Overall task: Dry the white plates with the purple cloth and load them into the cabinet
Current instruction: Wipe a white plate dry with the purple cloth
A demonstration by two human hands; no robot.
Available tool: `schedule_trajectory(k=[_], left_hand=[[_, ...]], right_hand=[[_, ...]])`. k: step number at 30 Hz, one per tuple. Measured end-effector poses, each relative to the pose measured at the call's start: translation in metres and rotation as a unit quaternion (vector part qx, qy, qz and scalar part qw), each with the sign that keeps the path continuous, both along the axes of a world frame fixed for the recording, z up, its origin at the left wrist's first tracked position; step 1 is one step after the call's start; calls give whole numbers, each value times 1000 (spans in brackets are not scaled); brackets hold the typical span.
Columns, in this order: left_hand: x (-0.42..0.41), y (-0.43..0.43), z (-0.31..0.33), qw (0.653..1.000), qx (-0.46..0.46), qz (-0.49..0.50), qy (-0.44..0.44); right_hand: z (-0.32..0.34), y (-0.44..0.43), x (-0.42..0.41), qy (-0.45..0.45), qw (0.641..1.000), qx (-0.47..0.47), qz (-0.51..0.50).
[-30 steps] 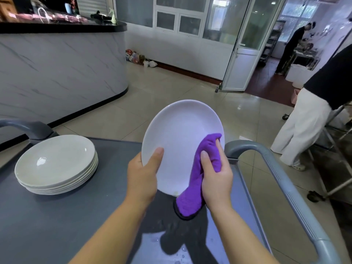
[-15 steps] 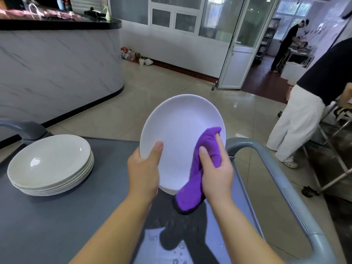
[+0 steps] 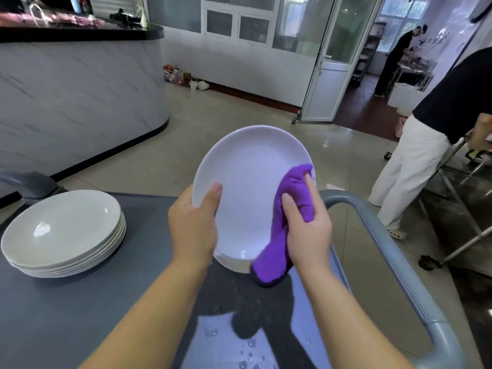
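The left hand [image 3: 193,225] pinched the plate [image 3: 250,187] by its left rim, thumb on its face, tilted above the wet surface [image 3: 80,315], while the right hand [image 3: 308,230] gripped the cloth [image 3: 269,265] against its right side, so a hard wipe might have slid the probably damp rim free

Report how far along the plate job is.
Done: nothing shown as put away; no cabinet is in view. In hand: the left hand holds one white plate tilted up by its rim while the right hand presses the purple cloth against its face. Left: a stack of plates sits on the grey cart; whether dry or wet, I cannot tell. All need loading.
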State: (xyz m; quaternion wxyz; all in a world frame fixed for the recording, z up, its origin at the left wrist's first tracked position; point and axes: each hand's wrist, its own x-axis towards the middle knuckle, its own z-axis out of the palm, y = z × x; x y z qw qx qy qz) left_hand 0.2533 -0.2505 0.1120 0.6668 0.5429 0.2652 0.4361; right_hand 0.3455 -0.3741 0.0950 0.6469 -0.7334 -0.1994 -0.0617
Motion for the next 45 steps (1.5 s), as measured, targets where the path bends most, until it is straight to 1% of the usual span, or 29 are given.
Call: schedule_trajectory(k=[1, 3, 5, 7, 8, 9, 10, 12, 13, 14, 16, 17, 19, 22, 24, 25, 26, 28, 29, 30, 32, 33, 34, 35, 38, 40, 41, 43, 45], left_hand=[[0, -6, -3, 1000, -14, 3, -8], [-2, -7, -7, 999, -28, -38, -5], [-5, 8, -9, 993, -23, -117, 8], [-10, 24, -2, 980, -10, -197, 13], [-11, 29, 3, 977, 0, -210, 21], [-10, 32, 8, 980, 22, -197, 30], [-8, 33, 12, 986, 51, -155, 45], [-3, 28, 16, 992, 99, -42, 73], [0, 23, 15, 991, 109, -8, 72], [2, 14, 14, 994, 93, 10, 55], [4, -2, 6, 999, 27, 25, 13], [5, -6, 1, 1000, 1, 22, 6], [5, -2, -7, 999, -16, -30, 22], [-2, 22, -4, 984, 2, -175, 33], [-6, 34, 5, 972, 21, -231, 35], [-6, 36, 9, 973, 38, -225, 44], [-4, 36, 13, 978, 57, -190, 62], [2, 33, 15, 989, 83, -81, 88], [6, 28, 14, 992, 84, -40, 88], [8, 19, 14, 995, 68, -14, 76], [11, 1, 11, 999, 17, 6, 49], [11, -5, 7, 999, -7, 1, 37], [11, -7, 3, 999, -27, -18, 30], [10, -3, -2, 998, -39, -52, 26], [-1, 20, -5, 980, -35, -194, 25], [-6, 30, 1, 969, -35, -243, 7], [-6, 32, 4, 971, -28, -236, 4], [-1, 29, 8, 990, 12, -137, 30], [4, 19, 6, 997, 54, -29, 52]], right_hand=[[-10, 4, -7, 39, 999, 33, -6], [-16, 5, -10, 56, 998, 40, -13], [-6, -3, 7, 14, 1000, 15, 6], [12, -14, 26, -47, 997, -47, 47], [23, -18, 32, -88, 990, -91, 60], [32, -19, 34, -127, 981, -134, 64], [38, -18, 33, -157, 973, -156, 62], [39, -13, 27, -177, 972, -148, 37], [34, -8, 23, -160, 980, -120, 11], [26, -3, 18, -121, 990, -76, -14], [1, 9, 5, -10, 1000, 8, -23], [-11, 14, -2, 35, 999, 22, -20], [-19, 14, -3, 59, 998, 9, -15], [-2, -1, 22, -15, 999, -27, 24], [19, -13, 36, -87, 989, -103, 58], [28, -16, 39, -125, 978, -151, 67], [34, -17, 40, -155, 969, -182, 69], [36, -14, 36, -182, 965, -181, 46], [31, -9, 32, -169, 974, -150, 16], [23, -2, 26, -128, 987, -96, -20], [3, 13, 7, 19, 998, 28, -51], [-6, 19, -2, 74, 994, 56, -50], [-11, 20, -6, 90, 993, 53, -47], [-12, 19, -4, 79, 995, 41, -37], [4, 2, 21, -1, 1000, -12, 8], [20, -11, 33, -75, 993, -79, 37], [28, -14, 34, -116, 986, -114, 41], [34, -15, 33, -170, 974, -146, 32], [26, -9, 25, -151, 982, -110, -11]])
